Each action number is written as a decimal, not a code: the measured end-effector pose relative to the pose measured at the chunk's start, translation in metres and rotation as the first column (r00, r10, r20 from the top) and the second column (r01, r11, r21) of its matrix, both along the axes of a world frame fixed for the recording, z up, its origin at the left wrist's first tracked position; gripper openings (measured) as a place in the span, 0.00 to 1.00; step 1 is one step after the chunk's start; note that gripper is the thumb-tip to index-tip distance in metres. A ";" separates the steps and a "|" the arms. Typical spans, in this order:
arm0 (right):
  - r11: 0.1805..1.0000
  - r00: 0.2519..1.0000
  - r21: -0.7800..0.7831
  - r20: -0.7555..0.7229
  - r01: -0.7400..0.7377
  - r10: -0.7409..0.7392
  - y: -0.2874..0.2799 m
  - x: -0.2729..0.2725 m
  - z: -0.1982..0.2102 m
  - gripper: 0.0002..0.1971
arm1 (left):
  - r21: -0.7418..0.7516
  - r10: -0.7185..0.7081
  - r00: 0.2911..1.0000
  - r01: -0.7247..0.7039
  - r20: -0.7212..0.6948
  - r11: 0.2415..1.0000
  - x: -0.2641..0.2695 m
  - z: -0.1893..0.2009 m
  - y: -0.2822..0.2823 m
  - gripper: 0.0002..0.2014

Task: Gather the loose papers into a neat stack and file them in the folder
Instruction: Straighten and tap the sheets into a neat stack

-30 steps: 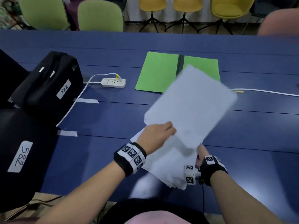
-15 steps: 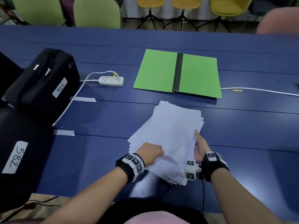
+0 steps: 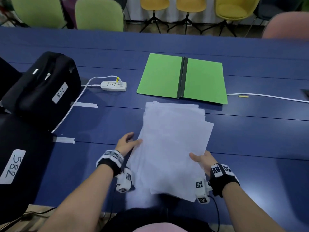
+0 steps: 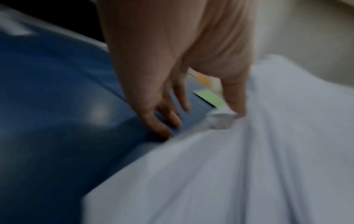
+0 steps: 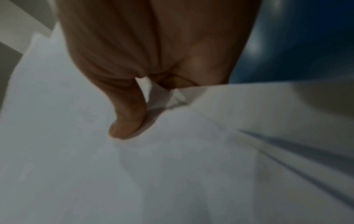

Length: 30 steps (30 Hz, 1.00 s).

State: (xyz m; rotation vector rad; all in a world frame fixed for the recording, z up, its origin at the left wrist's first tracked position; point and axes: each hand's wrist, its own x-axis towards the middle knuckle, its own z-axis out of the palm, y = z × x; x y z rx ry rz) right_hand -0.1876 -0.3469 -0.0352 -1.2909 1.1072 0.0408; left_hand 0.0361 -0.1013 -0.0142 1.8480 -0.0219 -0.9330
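A loose pile of white papers (image 3: 172, 144) lies fanned on the blue table (image 3: 250, 139), just in front of me. My left hand (image 3: 129, 142) is at the pile's left edge. Its thumb (image 4: 235, 100) rests on the crumpled paper edge and its straight fingers (image 4: 162, 121) touch the table. My right hand (image 3: 199, 159) pinches the pile's right edge, with the thumb (image 5: 126, 121) on top and the fingers hidden beneath. The green folder (image 3: 160, 76) lies open and flat beyond the pile, with nothing in it.
Two black bags labelled 522 (image 3: 43, 84) and 582 (image 3: 15, 164) fill the left side. A white power strip (image 3: 113, 85) with its cord lies left of the folder. A white cable (image 3: 267, 96) runs off to the right. Chairs line the far edge.
A second ago my left hand held one sheet in the air; that sheet now lies on the pile. The pile has turned straighter, and my left hand has moved to its left edge.
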 end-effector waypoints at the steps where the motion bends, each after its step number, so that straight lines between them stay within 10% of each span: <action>1: 0.998 0.999 0.058 0.049 -0.022 0.019 -0.001 -0.001 0.001 0.37 | -0.081 -0.012 0.985 -0.002 -0.171 0.997 0.005 -0.004 0.002 0.32; 6: 0.978 0.993 0.177 0.068 -0.112 0.101 0.027 0.007 -0.003 0.26 | 0.068 -0.132 0.931 0.165 -0.342 0.984 -0.007 -0.056 0.002 0.50; 8: 0.973 0.981 0.128 0.012 -0.192 0.192 0.034 0.012 0.000 0.25 | 0.060 -0.194 0.939 0.220 -0.285 0.974 -0.021 -0.039 -0.005 0.41; 14: 0.975 0.975 -0.222 0.208 -0.028 0.075 0.008 0.051 0.081 0.14 | -0.196 -0.032 0.999 0.033 0.008 0.980 -0.016 0.073 -0.047 0.19; 20: 0.898 0.785 -0.364 0.619 0.248 0.034 -0.003 0.083 0.198 0.08 | -0.545 0.082 0.955 0.091 0.284 0.833 -0.010 0.181 -0.077 0.14; 30: 0.951 0.855 -0.290 0.516 0.107 0.061 -0.013 0.069 0.164 0.17 | -0.449 0.033 0.957 0.104 0.287 0.888 0.003 0.153 -0.067 0.17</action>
